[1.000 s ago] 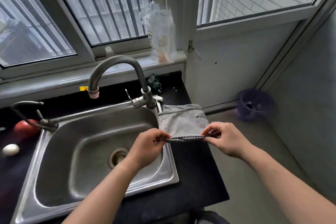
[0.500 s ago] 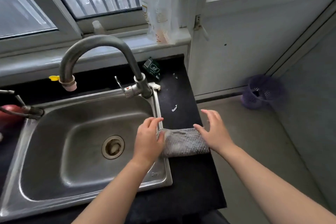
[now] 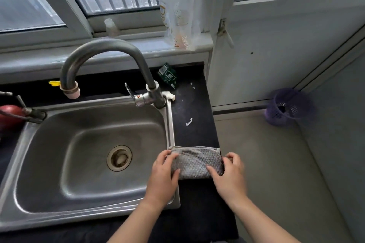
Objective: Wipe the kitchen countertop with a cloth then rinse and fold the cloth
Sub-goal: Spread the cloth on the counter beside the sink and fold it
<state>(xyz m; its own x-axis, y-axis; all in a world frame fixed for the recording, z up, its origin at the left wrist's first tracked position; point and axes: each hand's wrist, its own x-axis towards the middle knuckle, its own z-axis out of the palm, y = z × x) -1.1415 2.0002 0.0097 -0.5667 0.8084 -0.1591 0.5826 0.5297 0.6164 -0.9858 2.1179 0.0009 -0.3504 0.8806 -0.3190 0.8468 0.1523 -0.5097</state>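
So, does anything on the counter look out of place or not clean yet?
Yes. A white scrap lies on the black counter beyond the folded cloth, with smaller flecks farther back, and a crumpled green packet sits at the back by the faucet. On a wiped counter such bits look left behind.

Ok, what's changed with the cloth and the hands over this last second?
A second ago both hands held the cloth stretched out by its near edge. It was then folded over toward the person and laid on the countertop beside the sink, with the hands briefly open. Now the left hand and right hand grip the folded cloth's ends. The faucet, paper scrap and purple basket are unchanged.
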